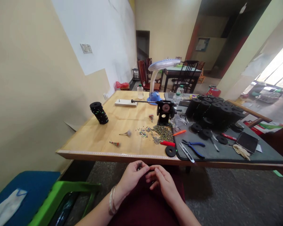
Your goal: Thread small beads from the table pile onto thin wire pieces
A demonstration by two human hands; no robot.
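Note:
My left hand [134, 175] is in front of the table's near edge, above my lap, its thumb and fingers closed. A small dark piece [139, 165] shows between those fingers; its kind is too small to make out. My right hand [163, 183] meets it fingertip to fingertip, the thumb and index finger pinched together and the other fingers curled. Whatever the right fingertips hold is hidden. Beyond my hands, a black foam ring [170, 151] and a red tube-shaped piece [167, 143] lie near the table edge, beside a spread of small yellowish-dark pieces [163, 133].
Small tapered tufts [126, 133] and a black foam roll [99, 113] occupy the table's left side. A black hand-cranked winder [164, 113] stands before a lamp [154, 81]. The grey mat [217, 156] bears blue-handled pliers [195, 147], snips [186, 152] and several black foam rolls [217, 114].

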